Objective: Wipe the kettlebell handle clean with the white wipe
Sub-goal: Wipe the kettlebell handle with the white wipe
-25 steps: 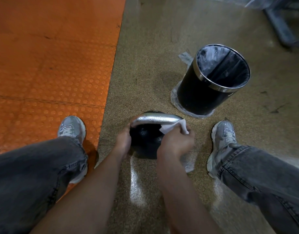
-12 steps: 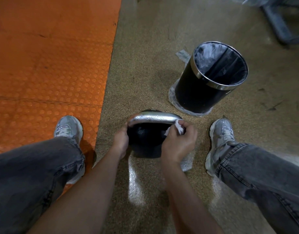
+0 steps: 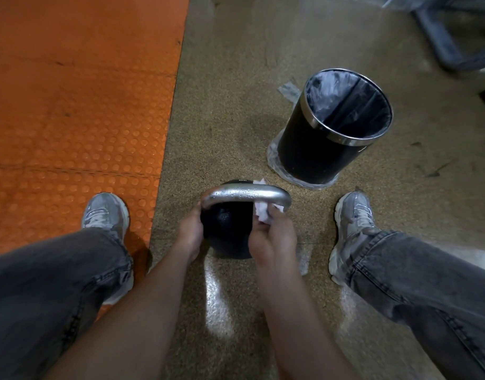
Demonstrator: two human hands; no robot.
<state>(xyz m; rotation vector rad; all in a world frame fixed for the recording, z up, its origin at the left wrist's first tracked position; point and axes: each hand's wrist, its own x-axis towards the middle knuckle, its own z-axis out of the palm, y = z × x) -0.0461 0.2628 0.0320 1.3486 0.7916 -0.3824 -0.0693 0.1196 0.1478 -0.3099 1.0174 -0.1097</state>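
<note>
A black kettlebell [image 3: 227, 229] stands on the speckled floor between my feet, its silver handle [image 3: 244, 193] arching across the top with droplets on it. My left hand [image 3: 190, 234] rests against the ball's left side below the handle's left end. The white wipe [image 3: 263, 211] is wrapped around the right part of the handle, a corner showing behind the bar. My right hand [image 3: 272, 237] pinches the wipe from below, fingers curled round it.
A black waste bin [image 3: 331, 133] with a metal rim and a clear liner stands just beyond on the right. An orange studded mat [image 3: 79, 105] covers the floor on the left. My shoes flank the kettlebell. Grey metal framework [image 3: 449, 42] lies at the top right.
My right hand has slid the wipe from the handle's right end under and around the bar, a little toward the middle. My left hand stays on the ball.
</note>
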